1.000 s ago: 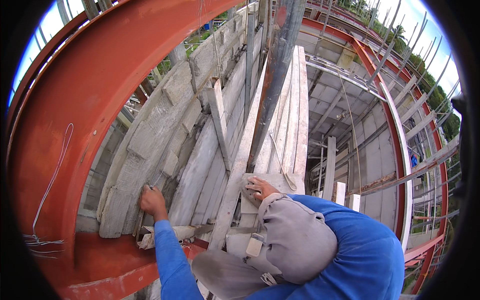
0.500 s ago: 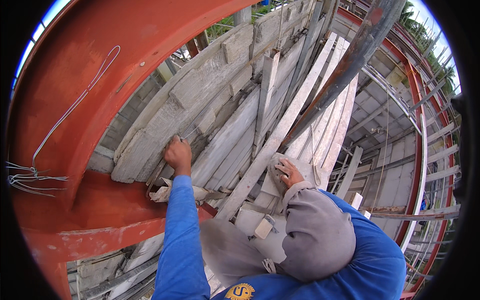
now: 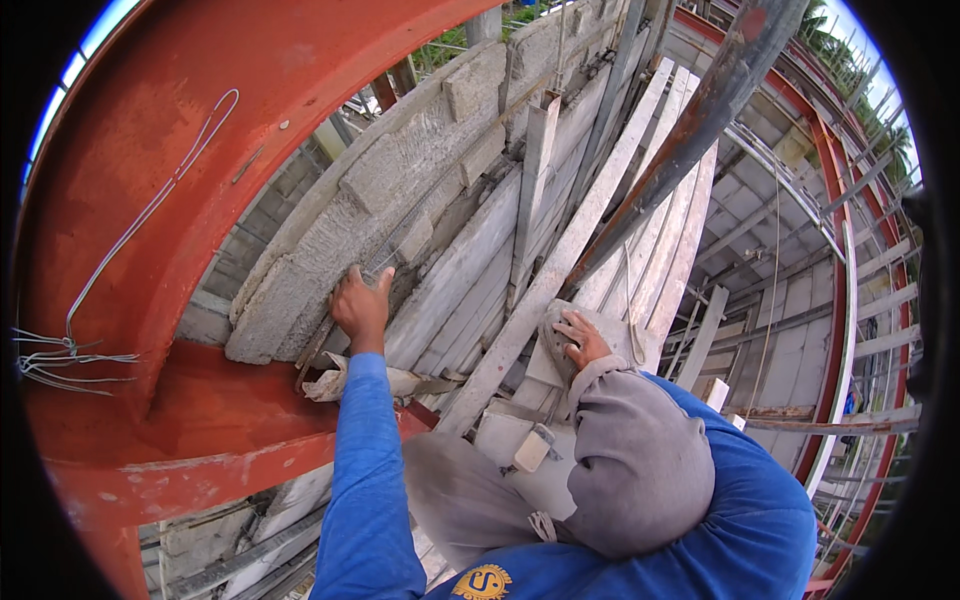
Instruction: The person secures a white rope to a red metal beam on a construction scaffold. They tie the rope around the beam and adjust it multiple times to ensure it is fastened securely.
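My left hand [image 3: 361,308] is at the lower end of the rough grey concrete wall strip [image 3: 385,185], its thumb and fingers apart. Just beyond its fingertips, a thin wire [image 3: 405,232] runs along the concrete; I cannot tell whether the hand touches it. Further right, my right hand [image 3: 583,340] lies with spread fingers on a grey block [image 3: 612,332] that rests on the planks. Under my left wrist sits a crumpled, whitish torn piece [image 3: 328,384] on the red steel beam [image 3: 225,400].
Pale planks [image 3: 672,255] run away to the right, crossed by a slanting rusty pipe [image 3: 690,130]. A bundle of tie wire [image 3: 70,350] hangs on the red steel at left. Near my knee is a white bucket [image 3: 545,480] with a pale block-shaped tool [image 3: 532,450].
My left hand has opened from a closed grip near the wire, its thumb now apart from the fingers. The right hand stays on the grey block.
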A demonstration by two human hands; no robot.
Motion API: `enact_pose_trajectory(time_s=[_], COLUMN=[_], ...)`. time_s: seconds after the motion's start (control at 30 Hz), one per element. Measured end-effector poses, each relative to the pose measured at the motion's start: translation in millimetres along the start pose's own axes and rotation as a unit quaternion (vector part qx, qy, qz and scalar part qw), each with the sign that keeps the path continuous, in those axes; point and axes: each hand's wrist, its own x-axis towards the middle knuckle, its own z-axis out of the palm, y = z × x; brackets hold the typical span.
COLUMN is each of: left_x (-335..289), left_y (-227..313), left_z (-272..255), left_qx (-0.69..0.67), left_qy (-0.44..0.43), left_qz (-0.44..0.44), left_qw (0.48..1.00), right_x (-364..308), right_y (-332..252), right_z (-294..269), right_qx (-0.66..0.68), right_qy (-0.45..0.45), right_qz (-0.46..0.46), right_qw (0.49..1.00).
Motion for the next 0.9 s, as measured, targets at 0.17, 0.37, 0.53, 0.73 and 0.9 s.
enact_pose_trajectory(time_s=[0.17,0.37,0.53,0.73,0.9], left_x=[3.0,4.2,5.8,11.1,12.2], left_y=[1.2,-3.1,-2.1,3.7,4.2], left_z=[9.3,17.8,24.4,22.5,20.0], left_qx=[0.006,0.068,0.078,0.075,0.07], left_qy=[0.018,0.03,0.058,0.029,0.015], left_qz=[-0.007,-0.002,-0.017,-0.039,-0.052], left_qw=[1.0,0.997,0.995,0.996,0.996], right_x=[0.1,-0.1,-0.7,-0.6,-0.5], right_y=[9.2,9.7,3.8,4.7,4.8], right_z=[2.0,4.3,1.4,1.6,2.6], right_qx=[0.004,0.011,0.006,-0.001,0.007], right_qy=[0.009,0.019,0.011,0.01,0.012], right_qz=[-0.016,-0.025,-0.005,-0.01,-0.008], right_qw=[1.0,0.999,1.0,1.0,1.0])
